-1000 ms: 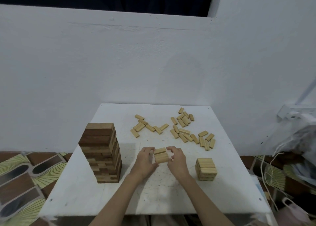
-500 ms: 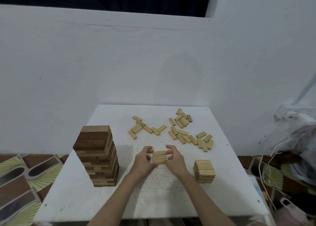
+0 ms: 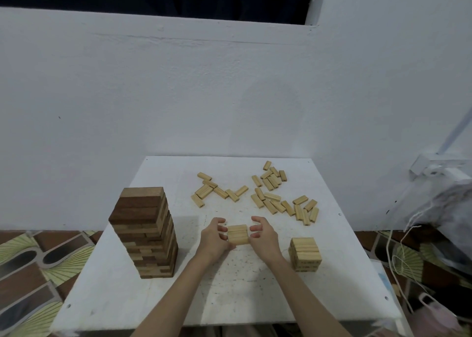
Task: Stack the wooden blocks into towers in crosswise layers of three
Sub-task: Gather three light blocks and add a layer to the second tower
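Note:
A flat row of three light wooden blocks lies on the white table at its middle. My left hand holds the row's left ends with curled fingers, its thumb at the near corner. On the other side, my right hand has its fingers curved beside the right ends, a slim gap showing. A short stack of light blocks stands to the right. Several loose light blocks lie scattered farther back.
A tall tower of dark and light wooden blocks stands at the table's left. The white wall rises right behind the table. Bags and cords crowd the right side, and patterned floor shows on the left.
The row of three blocks has come down from between my hands onto the table. My fingers have loosened around it, the right ones drawing slightly off its ends.

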Action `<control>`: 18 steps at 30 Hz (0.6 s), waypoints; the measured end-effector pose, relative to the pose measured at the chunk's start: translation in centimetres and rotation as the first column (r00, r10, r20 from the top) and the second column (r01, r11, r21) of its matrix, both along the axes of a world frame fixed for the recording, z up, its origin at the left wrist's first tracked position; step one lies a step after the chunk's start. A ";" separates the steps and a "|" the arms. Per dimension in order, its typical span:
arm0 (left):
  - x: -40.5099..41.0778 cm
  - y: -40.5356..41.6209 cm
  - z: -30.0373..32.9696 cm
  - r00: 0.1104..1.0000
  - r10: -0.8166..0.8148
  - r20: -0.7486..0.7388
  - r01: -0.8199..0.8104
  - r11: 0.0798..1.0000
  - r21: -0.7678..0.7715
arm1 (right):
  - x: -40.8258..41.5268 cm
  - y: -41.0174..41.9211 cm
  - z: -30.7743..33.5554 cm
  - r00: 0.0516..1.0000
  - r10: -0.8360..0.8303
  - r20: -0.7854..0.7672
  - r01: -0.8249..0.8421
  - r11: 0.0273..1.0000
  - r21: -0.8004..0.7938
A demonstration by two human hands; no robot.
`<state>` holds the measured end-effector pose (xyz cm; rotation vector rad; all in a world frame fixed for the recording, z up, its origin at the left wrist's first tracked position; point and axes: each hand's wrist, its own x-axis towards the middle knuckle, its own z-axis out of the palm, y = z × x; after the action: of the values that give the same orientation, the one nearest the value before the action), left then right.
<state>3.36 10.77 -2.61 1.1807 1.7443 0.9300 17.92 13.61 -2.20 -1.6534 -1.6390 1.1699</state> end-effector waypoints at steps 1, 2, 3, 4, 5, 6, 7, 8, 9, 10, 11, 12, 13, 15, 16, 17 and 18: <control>0.1 0.0 0.0 1.000 0.004 0.000 -0.004 1.000 -0.004 | 0.0 -0.1 0.0 1.000 -0.001 -0.006 0.001 1.000 -0.002; 0.1 0.0 0.0 1.000 0.010 -0.002 -0.010 1.000 -0.005 | -0.1 -0.1 0.0 1.000 -0.002 -0.010 0.002 1.000 -0.005; 0.2 0.1 0.0 1.000 0.017 -0.001 -0.017 1.000 -0.003 | -0.2 -0.2 0.1 1.000 -0.002 -0.012 0.002 1.000 -0.004; 0.2 0.1 0.0 1.000 0.022 -0.004 -0.022 1.000 0.000 | -0.2 -0.3 0.0 1.000 -0.005 -0.008 0.005 1.000 -0.001; 0.3 0.1 0.0 1.000 0.029 -0.008 -0.029 1.000 0.002 | -0.3 -0.3 0.0 1.000 -0.009 -0.003 0.009 1.000 0.002; 0.3 0.1 0.0 0.999 0.033 -0.016 -0.033 0.999 0.003 | -0.3 -0.3 0.0 1.000 -0.013 -0.001 0.013 1.000 0.003; 0.3 0.1 0.1 0.999 0.034 -0.021 -0.034 0.999 0.000 | -0.3 -0.3 0.0 1.000 -0.013 0.002 0.013 1.000 0.002; 0.4 0.1 0.2 0.999 0.030 -0.025 -0.030 1.000 -0.002 | -0.3 -0.3 0.0 1.000 -0.016 0.002 0.016 1.000 0.001; 0.4 0.2 0.2 0.999 0.023 -0.033 -0.023 1.000 -0.004 | -0.3 -0.3 0.1 1.000 -0.027 0.004 0.027 1.000 -0.001; 0.4 0.3 0.4 0.999 0.013 -0.053 -0.013 1.000 -0.001 | -0.2 -0.3 0.2 0.998 -0.057 0.000 0.057 0.998 -0.007; 0.3 0.3 0.5 0.997 0.003 -0.084 -0.003 1.000 0.007 | -0.1 -0.3 0.3 0.994 -0.108 -0.007 0.108 0.994 -0.018; 0.3 0.4 0.7 0.994 -0.006 -0.112 0.008 1.000 0.016 | 0.0 -0.3 0.3 0.984 -0.175 -0.018 0.174 0.984 -0.044; 0.1 0.6 0.7 0.992 -0.018 -0.128 0.021 1.000 0.020 | 0.0 -0.3 0.3 0.971 -0.238 -0.032 0.234 0.968 -0.090; -0.1 1.0 0.9 0.989 -0.058 -0.134 0.059 0.998 -0.001 | 0.0 -0.4 0.3 0.953 -0.299 -0.047 0.284 0.937 -0.205; -0.1 1.2 1.0 0.987 -0.079 -0.137 0.078 0.997 -0.017 | 0.0 -0.5 0.2 0.950 -0.308 -0.057 0.285 0.926 -0.248; -0.3 1.4 1.1 0.985 -0.094 -0.142 0.089 0.995 -0.036 | -0.1 -0.6 0.2 0.946 -0.316 -0.075 0.284 0.918 -0.278; -0.3 1.6 1.2 0.983 -0.106 -0.149 0.099 0.994 -0.055 | -0.2 -0.6 0.1 0.939 -0.329 -0.098 0.288 0.911 -0.295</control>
<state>3.04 12.34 -1.37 1.3268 1.7955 0.7506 17.75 13.02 -2.07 -1.8657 -1.1094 1.3615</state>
